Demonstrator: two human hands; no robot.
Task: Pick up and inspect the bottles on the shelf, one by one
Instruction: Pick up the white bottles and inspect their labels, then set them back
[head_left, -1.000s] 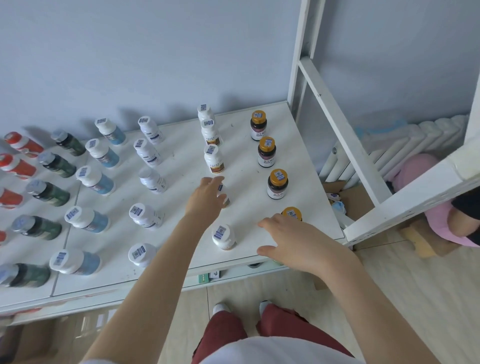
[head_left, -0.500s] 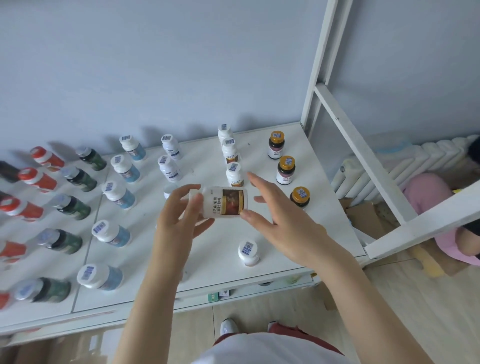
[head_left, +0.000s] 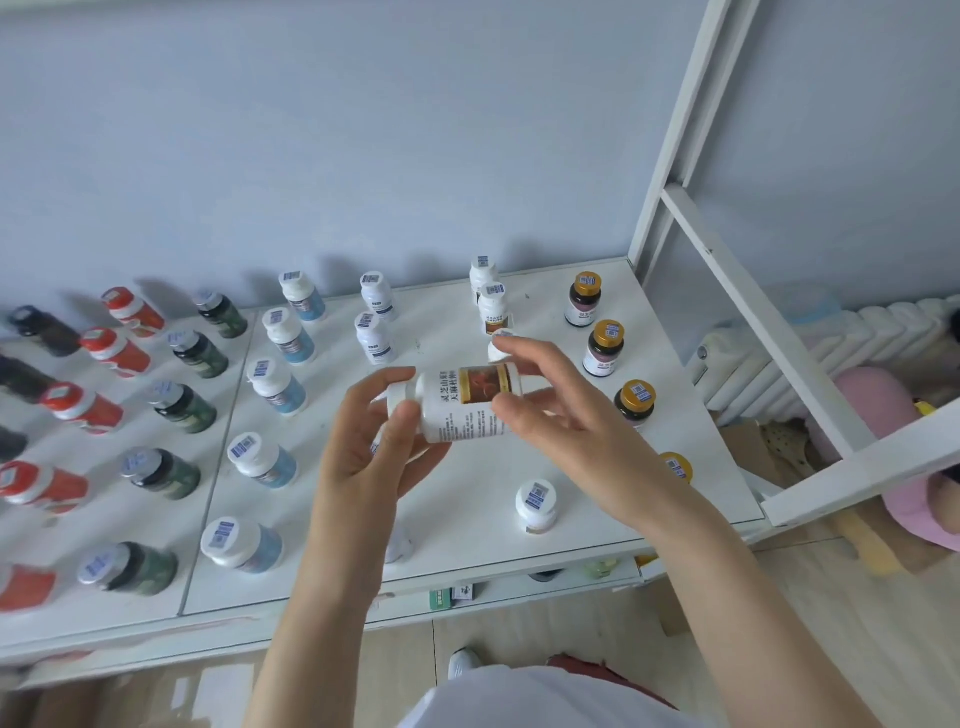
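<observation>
A white bottle with a brown-and-gold label (head_left: 462, 402) lies on its side in the air above the white shelf (head_left: 467, 540). My left hand (head_left: 374, 441) grips its cap end between thumb and fingers. My right hand (head_left: 561, 410) pinches its base end, fingers curled over the top. Rows of bottles stand on the shelf: white ones (head_left: 493, 306), gold-capped dark ones (head_left: 605, 348), blue-labelled ones (head_left: 283, 332), green ones (head_left: 182, 408) and red ones (head_left: 83, 408). One white-capped bottle (head_left: 536, 506) stands alone near the front edge.
The shelf's white frame post and diagonal brace (head_left: 748, 291) rise at the right. Beyond it are a white radiator (head_left: 831, 343) and a pink object (head_left: 872, 410). A lower shelf with small items (head_left: 452, 595) shows under the front edge.
The left hand lifted the white bottle off the shelf, and the right hand came up from the shelf's front to take its base. The bottle now lies sideways, with more text showing.
</observation>
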